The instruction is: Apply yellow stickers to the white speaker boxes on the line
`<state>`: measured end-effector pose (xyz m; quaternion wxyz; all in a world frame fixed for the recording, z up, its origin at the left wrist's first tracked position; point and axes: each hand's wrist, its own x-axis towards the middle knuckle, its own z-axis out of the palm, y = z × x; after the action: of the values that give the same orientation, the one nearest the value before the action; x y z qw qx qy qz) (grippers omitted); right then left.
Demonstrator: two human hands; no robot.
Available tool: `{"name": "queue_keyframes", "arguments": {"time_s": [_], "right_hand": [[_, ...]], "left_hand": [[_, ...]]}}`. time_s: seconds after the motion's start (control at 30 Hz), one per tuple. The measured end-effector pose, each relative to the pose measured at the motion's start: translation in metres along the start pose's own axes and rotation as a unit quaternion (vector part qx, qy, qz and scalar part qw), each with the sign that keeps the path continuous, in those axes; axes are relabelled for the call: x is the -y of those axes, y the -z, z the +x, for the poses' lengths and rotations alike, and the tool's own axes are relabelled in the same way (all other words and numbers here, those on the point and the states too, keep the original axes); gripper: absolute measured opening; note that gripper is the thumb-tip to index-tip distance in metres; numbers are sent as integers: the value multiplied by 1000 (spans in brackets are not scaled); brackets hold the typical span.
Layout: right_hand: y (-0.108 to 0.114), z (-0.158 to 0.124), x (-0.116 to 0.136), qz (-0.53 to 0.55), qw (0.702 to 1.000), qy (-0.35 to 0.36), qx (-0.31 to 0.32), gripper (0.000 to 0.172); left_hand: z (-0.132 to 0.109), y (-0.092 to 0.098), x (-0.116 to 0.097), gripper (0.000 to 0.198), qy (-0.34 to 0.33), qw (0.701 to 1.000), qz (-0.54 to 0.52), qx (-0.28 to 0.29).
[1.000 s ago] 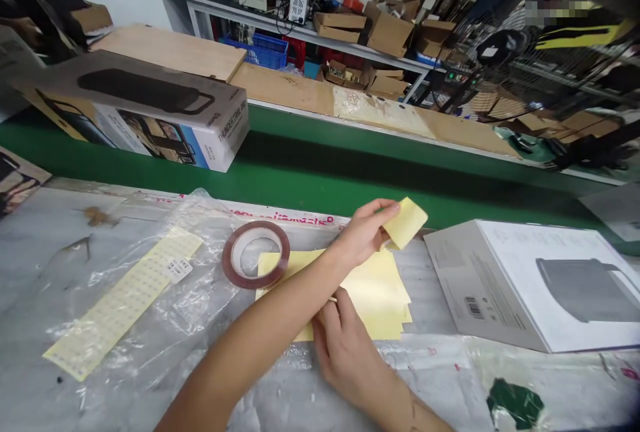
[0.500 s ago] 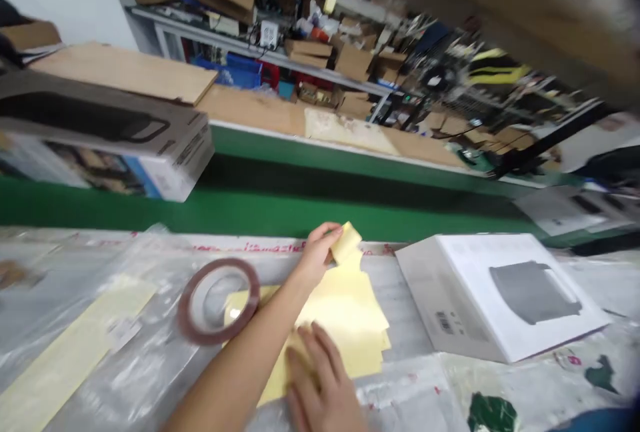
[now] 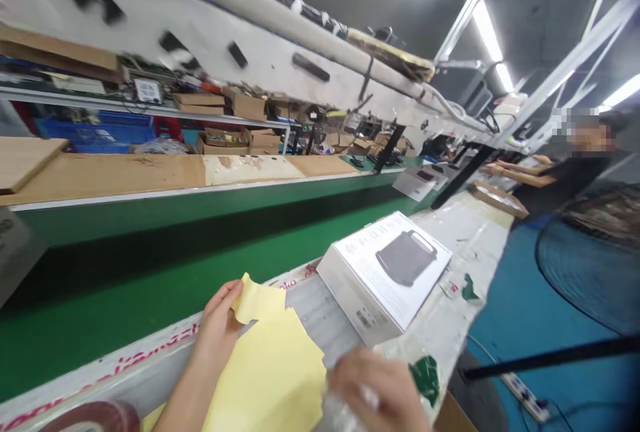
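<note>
My left hand (image 3: 220, 319) pinches the upper corner of a yellow paper sheet (image 3: 273, 372), which has ragged edges and lies on the plastic-covered bench. My right hand (image 3: 380, 385) is beside the sheet's right edge, smeared by motion with its fingers curled; I cannot make out whether it holds anything. Some crumpled clear plastic shows under that hand. A roll of brown tape (image 3: 120, 415) is partly cut off at the bottom left, close to my left forearm. Beyond my right hand stands a white carton (image 3: 367, 295) with a dark appliance printed on top.
A green conveyor belt (image 3: 165, 292) runs past the bench. Green scraps (image 3: 425, 379) lie near the carton. At the right are a fan (image 3: 590, 265) and a power strip (image 3: 525, 395) on the blue floor. A co-worker (image 3: 565, 175) stands farther down the bench.
The view has swung to the right and up, bringing the co-worker and the fan into sight. My right hand has lifted from the sheet to its right side. My left hand still grips the corner.
</note>
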<state>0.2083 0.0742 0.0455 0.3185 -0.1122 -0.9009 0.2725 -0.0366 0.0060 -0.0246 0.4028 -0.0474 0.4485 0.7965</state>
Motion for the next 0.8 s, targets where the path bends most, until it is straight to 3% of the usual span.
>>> {"name": "queue_keyframes", "arguments": {"time_s": [0.13, 0.2, 0.4, 0.57, 0.7, 0.8], "right_hand": [[45, 19, -39, 6, 976, -204, -74, 18], [55, 27, -52, -18, 964, -249, -93, 23], [45, 36, -75, -198, 960, -182, -78, 18], [36, 33, -85, -368, 920, -124, -57, 20], [37, 34, -93, -445, 891, -55, -73, 45], [44, 38, -103, -429, 897, -95, -47, 61]], "left_hand": [[1, -3, -1, 39, 17, 1000, 21, -1], [1, -4, -2, 38, 25, 999, 30, 1], [1, -3, -3, 41, 23, 999, 38, -1], [1, -3, -3, 42, 34, 999, 43, -1], [1, -2, -2, 43, 45, 998, 41, -8], [2, 0, -1, 43, 47, 998, 45, -10]]}}
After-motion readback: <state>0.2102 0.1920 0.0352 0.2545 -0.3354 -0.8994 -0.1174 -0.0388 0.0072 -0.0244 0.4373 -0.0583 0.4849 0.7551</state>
